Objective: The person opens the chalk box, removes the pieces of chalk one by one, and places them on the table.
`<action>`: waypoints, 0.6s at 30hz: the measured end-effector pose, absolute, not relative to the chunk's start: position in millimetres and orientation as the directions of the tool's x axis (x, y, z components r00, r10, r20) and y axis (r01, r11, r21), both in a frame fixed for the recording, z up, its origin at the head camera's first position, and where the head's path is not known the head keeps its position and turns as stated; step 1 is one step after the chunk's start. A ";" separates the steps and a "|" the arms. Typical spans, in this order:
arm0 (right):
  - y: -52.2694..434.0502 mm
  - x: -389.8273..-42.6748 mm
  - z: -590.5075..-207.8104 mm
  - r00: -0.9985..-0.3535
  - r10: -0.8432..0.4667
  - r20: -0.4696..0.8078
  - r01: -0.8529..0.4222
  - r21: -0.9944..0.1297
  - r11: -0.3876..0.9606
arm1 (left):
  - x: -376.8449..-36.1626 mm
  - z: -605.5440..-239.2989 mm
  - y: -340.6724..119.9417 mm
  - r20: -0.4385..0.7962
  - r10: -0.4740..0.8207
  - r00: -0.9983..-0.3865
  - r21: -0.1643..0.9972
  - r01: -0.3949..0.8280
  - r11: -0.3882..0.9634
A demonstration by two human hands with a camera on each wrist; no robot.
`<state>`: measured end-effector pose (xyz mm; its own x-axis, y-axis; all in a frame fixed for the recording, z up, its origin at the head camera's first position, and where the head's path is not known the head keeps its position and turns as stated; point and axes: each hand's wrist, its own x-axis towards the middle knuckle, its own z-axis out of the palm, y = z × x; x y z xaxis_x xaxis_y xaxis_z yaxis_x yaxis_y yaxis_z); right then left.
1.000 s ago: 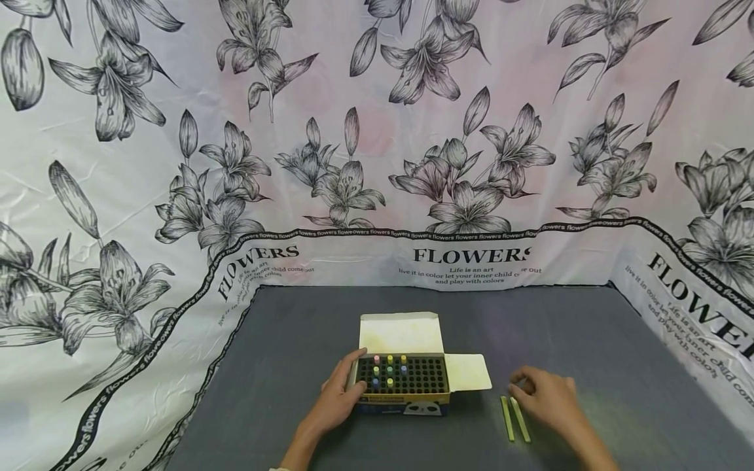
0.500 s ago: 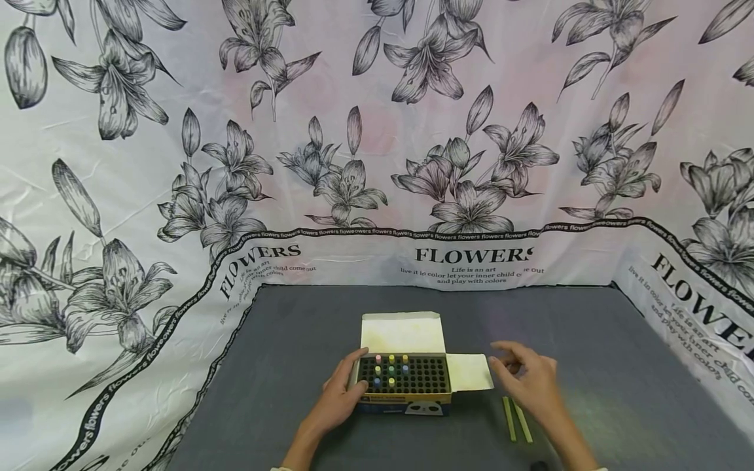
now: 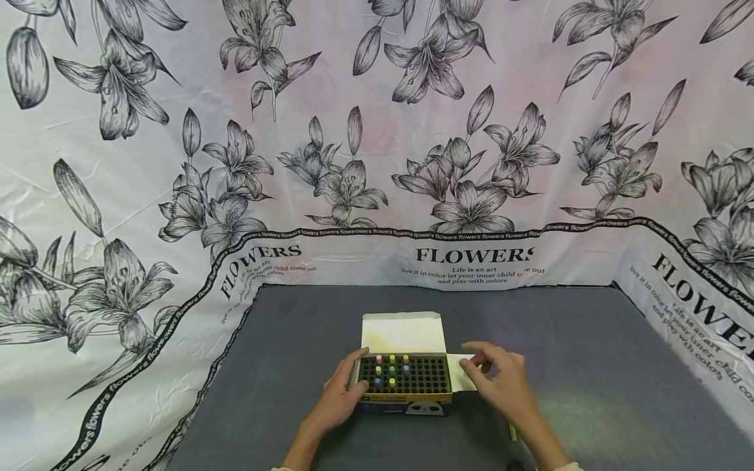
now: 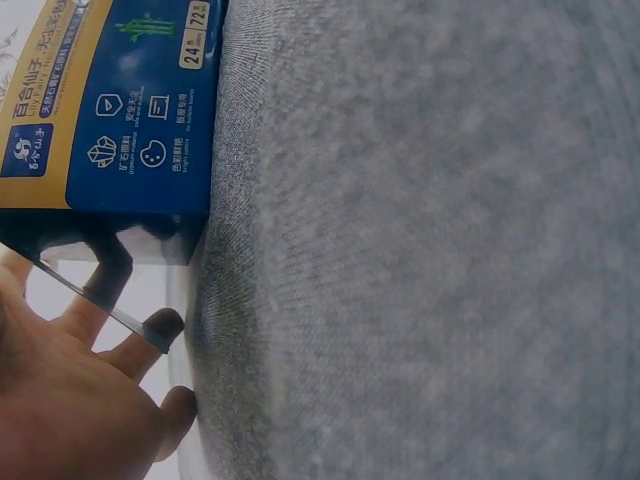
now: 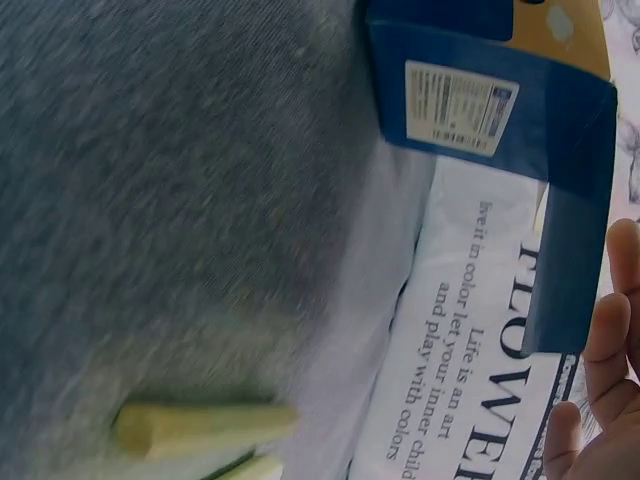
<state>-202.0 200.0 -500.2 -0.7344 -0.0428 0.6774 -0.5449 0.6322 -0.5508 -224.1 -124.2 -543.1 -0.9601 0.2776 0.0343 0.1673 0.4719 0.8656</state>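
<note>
An open chalk box stands on the table with its lid raised at the back. Several coloured chalks stand in the left part of its black holed insert. My left hand grips the box's left end, thumb on the front rim and index finger along the back corner. Over the box's right flap hovers my right hand, fingers loosely bent, with nothing visible between them. Two yellow-green chalk sticks lie on the table below it; the right wrist view shows one stick and the end of another stick.
The dark grey table runs back to a white flower-printed curtain, which also encloses the left and right sides. The raised white lid stands behind the holes.
My right hand has moved left and a little up, from beside the two loose chalk sticks to over the right flap. The left hand and box have stayed put.
</note>
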 end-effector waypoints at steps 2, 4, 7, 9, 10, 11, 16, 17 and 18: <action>196.4 -203.6 -499.0 -0.736 -0.051 0.675 -0.542 -0.542 0.642 | -224.0 -542.8 -123.9 0.040 0.277 -0.960 0.863 0.173 0.474; 192.7 -205.7 -497.7 -0.740 -0.059 0.670 -0.538 -0.537 0.650 | -223.8 -542.5 -123.7 0.044 0.278 -0.960 0.861 0.178 0.476; 187.1 -209.2 -496.0 -0.742 -0.081 0.666 -0.541 -0.523 0.658 | -223.8 -543.0 -123.8 0.037 0.274 -0.961 0.859 0.171 0.482; 183.6 -211.1 -495.8 -0.737 -0.094 0.669 -0.551 -0.515 0.656 | -223.6 -544.0 -124.1 0.028 0.268 -0.963 0.858 0.160 0.488; 182.0 -211.9 -495.8 -0.734 -0.101 0.672 -0.557 -0.510 0.656 | -223.8 -544.5 -124.2 0.026 0.266 -0.964 0.858 0.158 0.489; 180.5 -212.6 -495.9 -0.731 -0.105 0.674 -0.560 -0.506 0.656 | -223.8 -544.9 -124.3 0.022 0.265 -0.964 0.857 0.155 0.492; 174.3 -214.9 -495.9 -0.736 -0.121 0.666 -0.568 -0.509 0.647 | -224.9 -545.6 -124.1 0.022 0.265 -0.964 0.863 0.153 0.482; 173.1 -215.2 -495.5 -0.741 -0.125 0.660 -0.567 -0.513 0.645 | -225.1 -545.6 -124.1 0.022 0.266 -0.964 0.862 0.153 0.483; 171.9 -215.6 -495.2 -0.746 -0.130 0.653 -0.564 -0.516 0.644 | -225.4 -545.6 -124.1 0.022 0.267 -0.963 0.863 0.153 0.482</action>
<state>-215.6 171.9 -495.2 -0.7462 -0.1300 0.6529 -0.5641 0.6444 -0.5164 -225.4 -124.1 -545.6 -0.9635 0.2670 0.0222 0.1534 0.4821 0.8626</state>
